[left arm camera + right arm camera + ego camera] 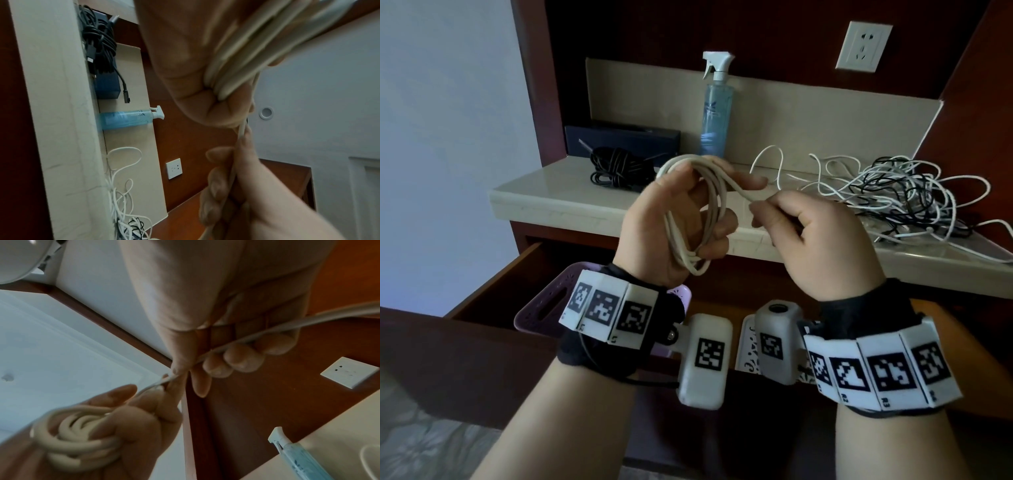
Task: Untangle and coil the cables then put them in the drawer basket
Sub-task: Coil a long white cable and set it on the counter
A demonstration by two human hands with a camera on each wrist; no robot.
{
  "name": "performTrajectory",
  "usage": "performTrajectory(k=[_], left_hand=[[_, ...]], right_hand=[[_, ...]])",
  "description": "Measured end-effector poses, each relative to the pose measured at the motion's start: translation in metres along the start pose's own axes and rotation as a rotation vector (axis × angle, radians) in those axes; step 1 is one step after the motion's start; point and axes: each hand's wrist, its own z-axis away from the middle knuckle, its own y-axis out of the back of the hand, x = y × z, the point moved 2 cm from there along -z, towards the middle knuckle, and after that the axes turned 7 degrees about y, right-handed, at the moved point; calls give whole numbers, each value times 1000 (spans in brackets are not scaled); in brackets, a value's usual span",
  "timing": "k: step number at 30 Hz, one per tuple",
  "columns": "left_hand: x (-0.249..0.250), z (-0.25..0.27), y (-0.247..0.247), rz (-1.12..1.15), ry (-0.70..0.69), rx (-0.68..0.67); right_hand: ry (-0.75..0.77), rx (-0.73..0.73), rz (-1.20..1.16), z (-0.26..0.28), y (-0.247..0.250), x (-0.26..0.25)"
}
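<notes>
Head view only: tangled cables, purple basket.

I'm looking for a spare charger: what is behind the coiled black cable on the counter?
A dark blue box stands behind the coiled black cable, against the back panel. Its lower front is covered; its contents cannot be seen.

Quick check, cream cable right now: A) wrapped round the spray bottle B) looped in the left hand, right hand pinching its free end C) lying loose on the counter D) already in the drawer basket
B: the cream cable hangs in loops in the left hand, while the right hand pinches its free run; the purple basket in the open drawer sits below the wrists, its inside mostly hidden.
</notes>
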Motion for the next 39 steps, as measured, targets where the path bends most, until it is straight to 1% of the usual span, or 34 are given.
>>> performTrajectory(k=[4,10,13,17,23,25,28,31,33,36,39], left_hand=[[6,-1,7,50,-15,44],[3,0,3,66,-10,13],[2,1,1,47,-9,31],[0,2,-1,29,-71,-24],[-4,2,-8,48,-89,-68],[-5,3,-8,15,-88,-96],[-6,4,-10,-76,-54,-119],[-10,6,-11,-128,29,-126],[-15,8,-11,-153,96,-121],[-17,7,-10,-128,165,-54],[-13,4,-10,-117,174,36]], right_hand=[[-17,22,29,4,7,7],[-36,41,54,4,4,4],[-43,40,59,5,3,3],[-21,33,61,5,2,-1],[-28,22,49,7,5,-1],[-46,61,62,8,8,0],[-79,184,78,7,13,1],[-96,281,72,5,21,1],[-107,316,64,3,27,1],[-98,292,85,0,31,1],[-31,186,92,-1,28,-1]])
